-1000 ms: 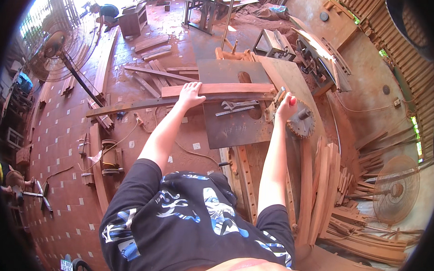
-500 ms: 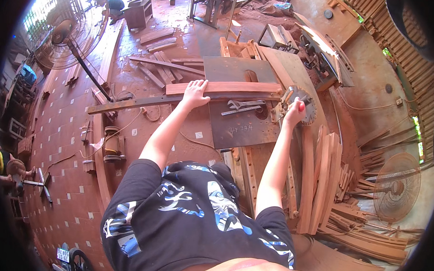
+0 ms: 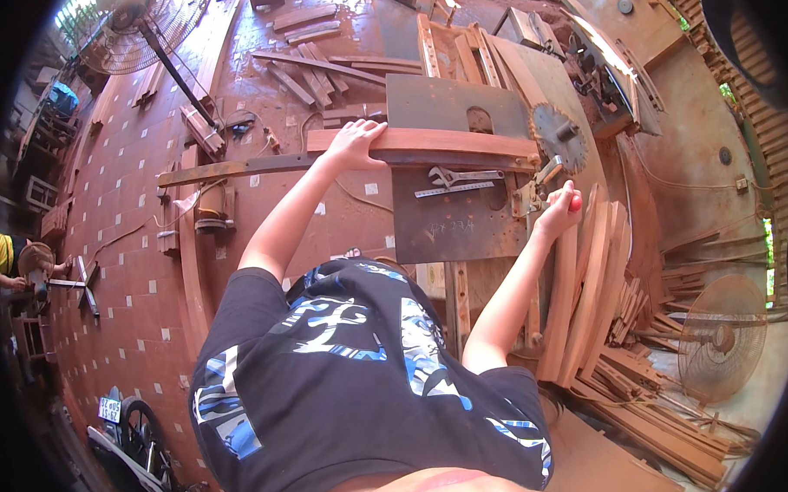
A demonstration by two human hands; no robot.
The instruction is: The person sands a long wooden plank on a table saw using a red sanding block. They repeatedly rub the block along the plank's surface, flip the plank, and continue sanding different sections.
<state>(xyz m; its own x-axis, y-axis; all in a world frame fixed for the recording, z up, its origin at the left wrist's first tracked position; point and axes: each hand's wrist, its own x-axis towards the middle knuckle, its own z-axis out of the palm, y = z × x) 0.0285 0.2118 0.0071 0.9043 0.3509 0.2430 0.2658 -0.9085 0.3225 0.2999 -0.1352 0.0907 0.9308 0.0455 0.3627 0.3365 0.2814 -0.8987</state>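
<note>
My left hand [image 3: 356, 146] lies over the left part of a reddish wooden board [image 3: 458, 144], fingers bent across its top. The board rests along a long dark metal bar [image 3: 240, 172], on a dark metal machine table [image 3: 429, 221]. My right hand [image 3: 558, 213] is closed round a handle with a red knob [image 3: 576, 203], at the table's right side. Just beyond that hand stands a round toothed saw blade [image 3: 559, 139], beside the board's right end. An adjustable wrench [image 3: 464, 176] and a steel ruler [image 3: 453, 190] lie on the table between my hands.
Long curved wooden pieces [image 3: 594, 288] lean at my right, near more stacked timber [image 3: 656, 437]. A standing fan [image 3: 133, 16] is at the far left, another fan [image 3: 722, 338] at the right. A person in yellow [image 3: 3, 254] works at the left edge.
My right hand has come nearer to me with the red-knobbed handle, baring more of the saw blade. My left hand stays on the board. The whole view has shifted a little.
</note>
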